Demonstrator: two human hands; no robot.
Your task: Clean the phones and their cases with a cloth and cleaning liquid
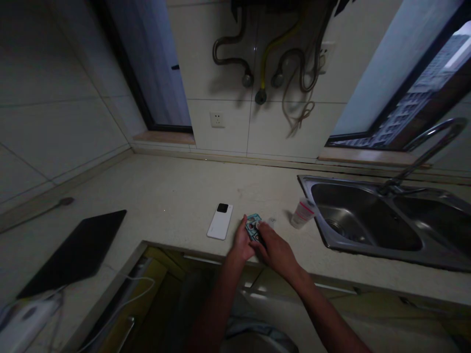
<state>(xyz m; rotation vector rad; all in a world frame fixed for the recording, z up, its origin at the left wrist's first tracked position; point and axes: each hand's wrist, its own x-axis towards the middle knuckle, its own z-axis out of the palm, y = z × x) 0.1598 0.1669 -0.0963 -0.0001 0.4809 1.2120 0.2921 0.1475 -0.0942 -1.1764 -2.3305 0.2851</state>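
My left hand [243, 241] holds a teal patterned phone case [253, 226] from its left side and underneath, just above the counter's front edge. Over the case's right side lies my right hand [274, 247], with its fingers closed on it and partly covering it. Whether a phone sits inside the case I cannot tell. A white phone [220, 224] with a black camera block lies back side up on the counter [184, 196], left of my hands. A small clear item [272, 222] is just beyond my right hand, too small to name.
A clear plastic cup [302, 214] with a pink band stands beside the steel double sink [368, 240] and its faucet [427, 157]. At the left lie a black flat panel [75, 252] and a white cable [138, 278]. Pipes and a socket [217, 119] are on the wall.
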